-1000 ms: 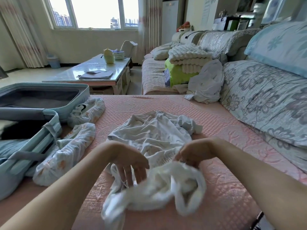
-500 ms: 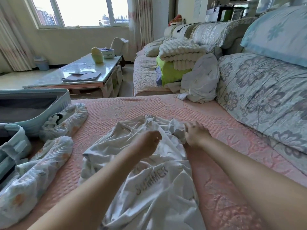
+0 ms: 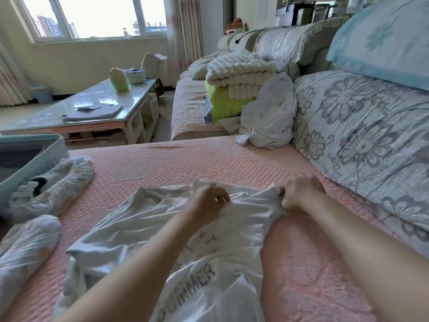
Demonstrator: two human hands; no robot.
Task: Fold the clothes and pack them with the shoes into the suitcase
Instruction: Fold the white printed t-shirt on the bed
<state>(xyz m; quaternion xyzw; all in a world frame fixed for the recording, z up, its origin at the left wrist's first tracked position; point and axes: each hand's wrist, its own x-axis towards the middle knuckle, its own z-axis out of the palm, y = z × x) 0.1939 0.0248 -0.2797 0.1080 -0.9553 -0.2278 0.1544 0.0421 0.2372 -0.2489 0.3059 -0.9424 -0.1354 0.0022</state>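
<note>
A white T-shirt [image 3: 130,231] with dark lettering lies crumpled on the pink quilted bed cover [image 3: 162,163] in front of me. My left hand [image 3: 206,201] pinches the shirt's far edge near its middle. My right hand [image 3: 299,194] grips the far right corner of the same shirt. Two shoes in floral cloth bags lie at the left: one [image 3: 58,184] beside the suitcase, the other [image 3: 23,249] nearer to me. The light blue suitcase [image 3: 34,159] lies open at the left edge.
A second white garment [image 3: 267,117] is heaped against the floral cushions [image 3: 362,131] on the right. Folded white and green blankets [image 3: 234,84] sit on the sofa beyond. A glass-topped coffee table [image 3: 97,110] with papers stands behind the bed.
Both hands have moved from the near bunched fabric to the shirt's far edge and spread apart, stretching it. The lettered front now lies toward me. The view has shifted right.
</note>
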